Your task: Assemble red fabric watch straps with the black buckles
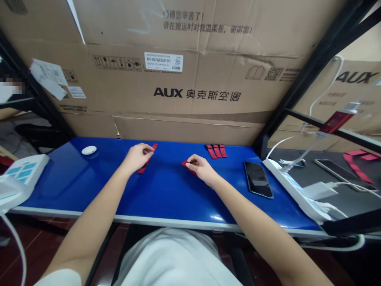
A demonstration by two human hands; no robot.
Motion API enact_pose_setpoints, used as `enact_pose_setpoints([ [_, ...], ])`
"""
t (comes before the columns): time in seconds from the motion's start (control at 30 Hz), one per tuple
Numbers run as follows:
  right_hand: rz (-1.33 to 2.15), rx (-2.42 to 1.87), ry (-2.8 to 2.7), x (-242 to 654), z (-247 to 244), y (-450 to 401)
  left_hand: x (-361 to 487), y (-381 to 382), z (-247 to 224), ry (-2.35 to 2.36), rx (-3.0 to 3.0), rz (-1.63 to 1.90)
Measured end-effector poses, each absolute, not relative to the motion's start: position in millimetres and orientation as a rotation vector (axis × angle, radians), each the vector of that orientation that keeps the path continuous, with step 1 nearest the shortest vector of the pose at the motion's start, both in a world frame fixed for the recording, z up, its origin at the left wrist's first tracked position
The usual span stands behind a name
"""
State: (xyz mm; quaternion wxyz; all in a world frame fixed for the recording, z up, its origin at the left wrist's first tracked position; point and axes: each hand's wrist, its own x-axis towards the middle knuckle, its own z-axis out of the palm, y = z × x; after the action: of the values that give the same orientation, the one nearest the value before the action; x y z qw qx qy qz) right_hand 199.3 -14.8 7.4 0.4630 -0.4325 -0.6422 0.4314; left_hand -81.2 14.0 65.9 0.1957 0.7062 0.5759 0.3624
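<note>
On the left half of the blue table, my left hand pinches a narrow red strap, which runs out above and below the fingers. To the right of it, my right hand has its fingers closed on a shorter red strap piece, partly hidden behind the fingers. Beyond my right hand, several red straps with black ends lie side by side near the back of the table.
A dark phone lies at the right, beside a white power strip with plugs and cables. Another power strip and a white round object are at the left. A large cardboard sheet stands behind the table, between black frame posts.
</note>
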Motion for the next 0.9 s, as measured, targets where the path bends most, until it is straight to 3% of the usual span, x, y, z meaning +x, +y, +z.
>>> enact_pose_setpoints([
  [0.1,1.019,-1.103,-1.539,202,6,-12,-118,21,72,1.851,2.005,0.78],
  [0.33,1.108,-1.027,-1.431,200,6,-12,-122,25,58,1.838,2.007,0.416],
  [0.57,1.27,-0.948,-1.339,198,10,-17,-102,28,45,1.8,2.014,0.734],
  [0.7,1.282,-0.977,-1.457,196,13,-22,-68,14,47,1.309,1.71,0.963],
  [0.9,1.225,-0.996,-1.621,194,16,-27,-26,-9,47,0.883,1.563,0.858],
])
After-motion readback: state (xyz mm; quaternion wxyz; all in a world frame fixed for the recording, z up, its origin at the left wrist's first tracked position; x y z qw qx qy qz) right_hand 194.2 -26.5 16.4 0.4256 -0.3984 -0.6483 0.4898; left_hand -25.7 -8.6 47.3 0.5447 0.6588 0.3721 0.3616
